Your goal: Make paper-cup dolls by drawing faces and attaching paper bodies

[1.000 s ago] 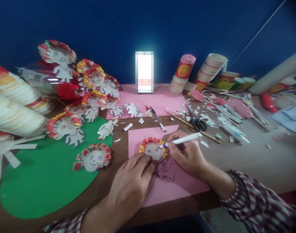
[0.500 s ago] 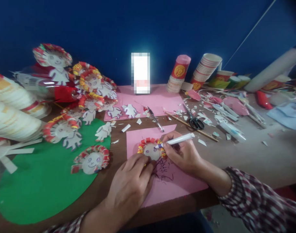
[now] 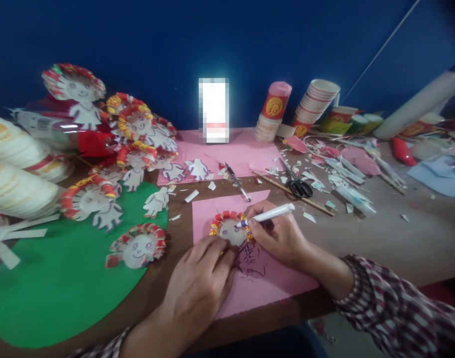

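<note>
A white marker is pinched in my right hand, its dark tip at an eye on a paper-cup face. Two drawn eyes show on the pale disc, which has a curled red and yellow rim. My left hand lies over the face's lower left edge, fingers bent and holding it down; that part is hidden. Beneath both hands lies a pink sheet with dark scribbles. A finished-looking smiling face rests to the left on a green sheet.
Behind the hands lie a pen, black scissors, a wooden stick and paper scraps. Paper cup stacks stand at the back right. More paper figures crowd the left, near large stacked cups. A glowing, blurred screen stands behind.
The marker tip has shifted slightly left over the eye along with my right hand. My left hand keeps its place on the face. The whole view has shifted a little.
</note>
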The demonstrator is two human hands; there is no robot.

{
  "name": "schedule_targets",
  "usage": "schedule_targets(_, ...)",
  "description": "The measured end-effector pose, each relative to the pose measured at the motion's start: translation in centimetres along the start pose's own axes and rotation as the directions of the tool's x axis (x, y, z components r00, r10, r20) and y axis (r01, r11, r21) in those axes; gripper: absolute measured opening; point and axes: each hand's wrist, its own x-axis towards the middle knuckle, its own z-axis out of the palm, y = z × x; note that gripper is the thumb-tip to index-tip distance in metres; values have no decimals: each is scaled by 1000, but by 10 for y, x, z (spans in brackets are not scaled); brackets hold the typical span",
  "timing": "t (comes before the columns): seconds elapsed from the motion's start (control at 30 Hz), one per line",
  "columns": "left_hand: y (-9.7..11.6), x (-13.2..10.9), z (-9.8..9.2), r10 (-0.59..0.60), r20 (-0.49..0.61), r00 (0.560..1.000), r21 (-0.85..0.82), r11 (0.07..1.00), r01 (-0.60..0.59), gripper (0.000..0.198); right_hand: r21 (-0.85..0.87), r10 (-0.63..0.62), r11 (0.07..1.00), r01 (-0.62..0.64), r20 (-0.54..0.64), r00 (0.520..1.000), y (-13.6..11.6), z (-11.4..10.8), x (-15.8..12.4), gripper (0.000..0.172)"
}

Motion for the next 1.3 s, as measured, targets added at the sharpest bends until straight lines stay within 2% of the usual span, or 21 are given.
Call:
schedule_targets(0.27,0,-1,2,-2,-8,1000,-7,1000,2,21,47,69,997,-68,-26,997,-3,-1,0,6)
schedule_targets(0.9,0,-1,2,1,-9,1000,-3,1000,-1,22,-31,7,999,-9,-55,998,-3,-1,0,7)
schedule_targets(1.1,-1,-1,1,-3,6,1000,-1,1000,3,21,20,58,998,-56,-68,996,-3,0,0,7)
schedule_targets(1.3,-1,-2,2,-6,6,1000,-3,1000,6,22,-23,31,999,-32,-68,997,-4,-2,0,8)
